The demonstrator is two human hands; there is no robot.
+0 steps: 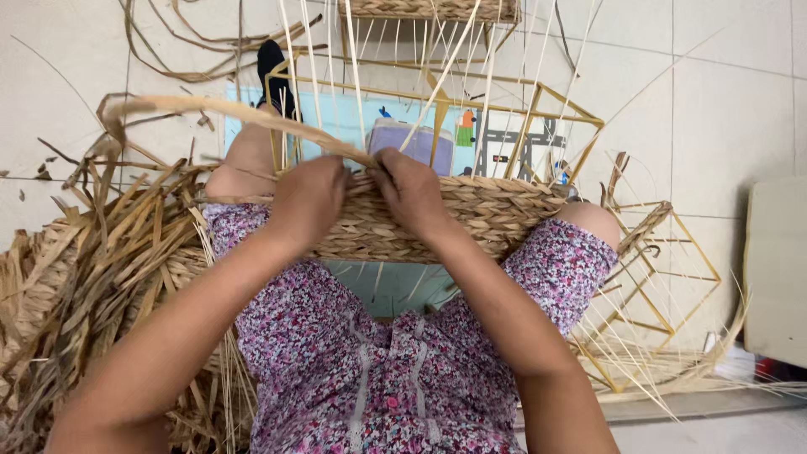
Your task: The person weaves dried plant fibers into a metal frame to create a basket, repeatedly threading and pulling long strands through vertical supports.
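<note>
A half-woven straw basket (pixel 496 220) lies across my lap, its braided wall built on a yellow metal frame (pixel 538 105) with thin pale upright splints (pixel 353 67) rising from it. My left hand (pixel 309 202) grips a long flat dried straw strand (pixel 218 109) at the top edge of the weave; the strand arcs away to the left. My right hand (pixel 410 192) pinches the same strand right beside the left hand, pressing it against the woven rim.
A heap of loose dried straw (pixel 92 277) lies at my left. More yellow wire frames (pixel 664 277) and thin splints sit at my right on the tiled floor (pixel 731 101). Another woven piece (pixel 429 8) stands at the top. A pale board (pixel 777 269) leans at the far right.
</note>
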